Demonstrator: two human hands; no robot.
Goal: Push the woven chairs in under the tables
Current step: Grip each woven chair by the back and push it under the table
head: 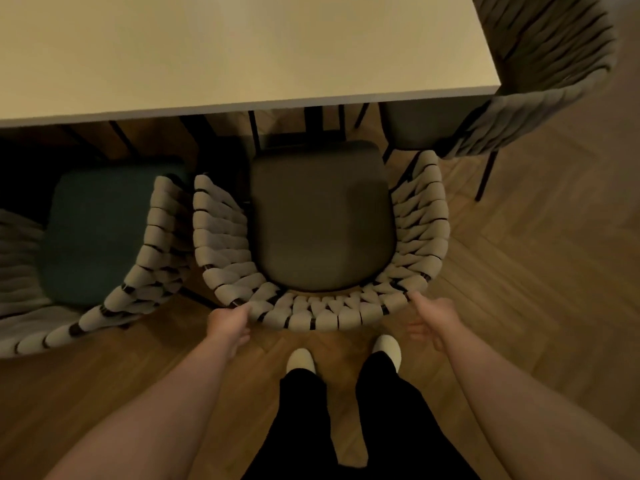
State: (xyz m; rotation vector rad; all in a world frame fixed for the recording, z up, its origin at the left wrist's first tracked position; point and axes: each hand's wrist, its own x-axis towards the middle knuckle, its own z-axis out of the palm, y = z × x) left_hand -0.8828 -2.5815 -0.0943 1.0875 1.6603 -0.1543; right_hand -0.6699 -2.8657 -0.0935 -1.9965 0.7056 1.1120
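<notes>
The middle chair [311,315] stands before the surface [242,46], seat towards its near edge. A left chair [145,271] stands just beside it, and a third chair [540,81] at the surface's right end. Behind the middle chair's back are both hands (left hand [228,323] at its left rear, right hand [433,317] at its right rear).
</notes>
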